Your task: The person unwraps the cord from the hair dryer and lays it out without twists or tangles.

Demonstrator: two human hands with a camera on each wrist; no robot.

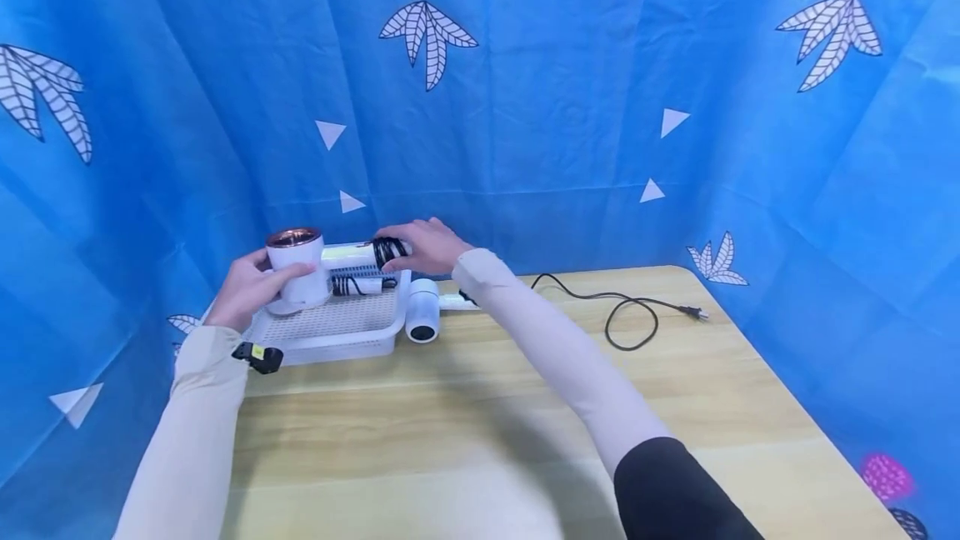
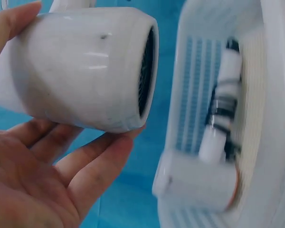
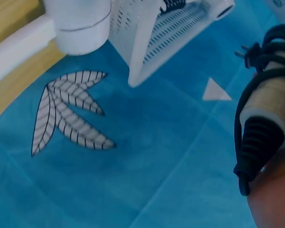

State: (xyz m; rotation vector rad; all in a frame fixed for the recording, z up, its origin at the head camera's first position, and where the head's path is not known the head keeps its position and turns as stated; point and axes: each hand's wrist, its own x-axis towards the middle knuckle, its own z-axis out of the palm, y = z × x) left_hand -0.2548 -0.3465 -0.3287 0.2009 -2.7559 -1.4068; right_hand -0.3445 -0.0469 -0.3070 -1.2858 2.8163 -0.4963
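Observation:
A white hair dryer (image 1: 292, 260) with a copper-coloured ring at one end is held above the basket's back left part. My left hand (image 1: 249, 288) grips its barrel, fingers below and thumb on the far side in the left wrist view. Around the handle, where a black cord (image 1: 387, 252) is wound, my right hand (image 1: 431, 246) holds on. The white mesh basket (image 1: 392, 332) beneath contains another white hair dryer (image 2: 197, 180), also with a wound cord. In the right wrist view, the cord's plug (image 3: 251, 56) sticks out beside the held handle.
Just right of the basket, a third white hair dryer (image 1: 422, 312) lies on the wooden table (image 1: 420, 440). A loose black cord (image 1: 632, 300) loops across the back right, ending in a plug (image 1: 693, 312). Blue patterned curtains (image 1: 555, 107) enclose the table's back and sides.

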